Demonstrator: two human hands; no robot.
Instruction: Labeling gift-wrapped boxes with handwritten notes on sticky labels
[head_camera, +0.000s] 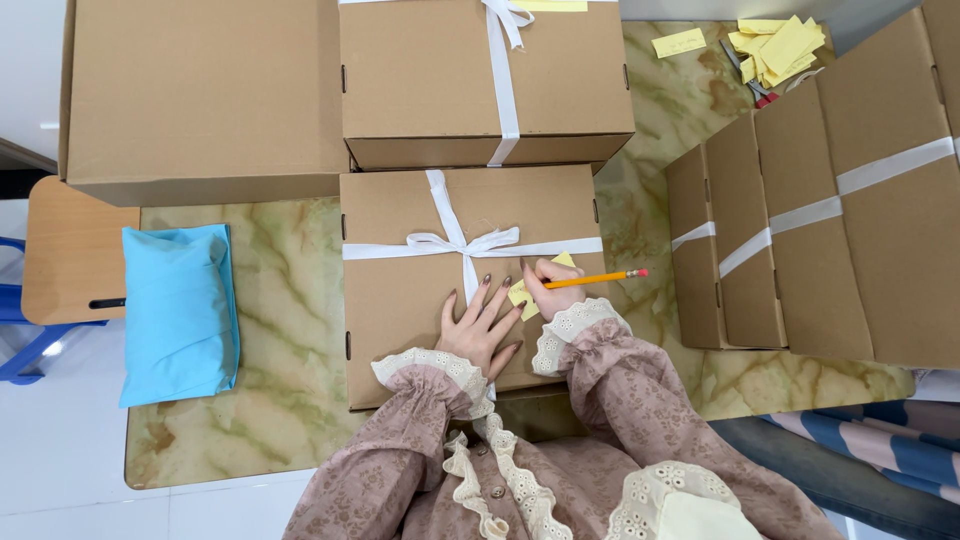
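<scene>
While the left hand (480, 325) lies flat, fingers spread, on the ribbon-tied box (400, 300) at frame centre, our right hand (550, 290) pinches the pencil (595, 279) over a yellow note (523, 293). Ribbon already bowed; we judge the note unfinished.

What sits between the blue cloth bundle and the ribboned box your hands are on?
Nothing: in the head view, only bare marbled tabletop lies between the blue cloth bundle and the ribboned box.
</scene>
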